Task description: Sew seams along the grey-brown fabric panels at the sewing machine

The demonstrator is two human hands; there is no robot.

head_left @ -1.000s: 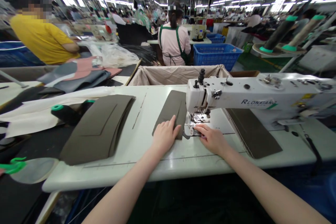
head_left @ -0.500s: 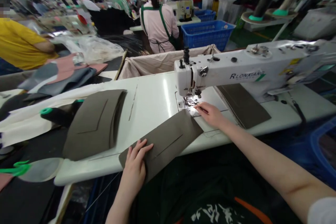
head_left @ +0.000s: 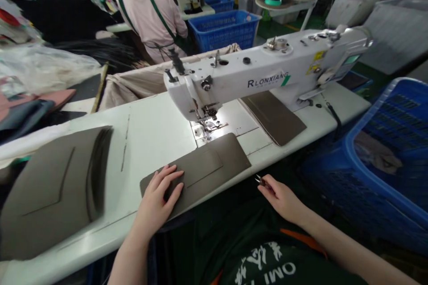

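Note:
My left hand (head_left: 157, 200) lies flat with fingers spread on the left end of a grey-brown leather panel (head_left: 207, 167), which rests at the front edge of the white sewing table (head_left: 157, 129). My right hand (head_left: 282, 198) hovers below the table edge, closed on small thread snips (head_left: 260, 181) whose tips point toward the panel. The white sewing machine (head_left: 264, 75) stands behind the panel, its needle area (head_left: 207, 122) just beyond the panel's far edge.
A stack of similar grey-brown panels (head_left: 56, 187) lies at the left. Another panel (head_left: 274, 116) sits under the machine arm. A blue crate (head_left: 391, 151) stands at the right. A person in a pink top (head_left: 150, 18) works ahead, beside a blue basket (head_left: 224, 29).
The panel has been pulled out from under the needle toward the table's front edge. My right hand left the needle area and dropped below the edge. My view turned right.

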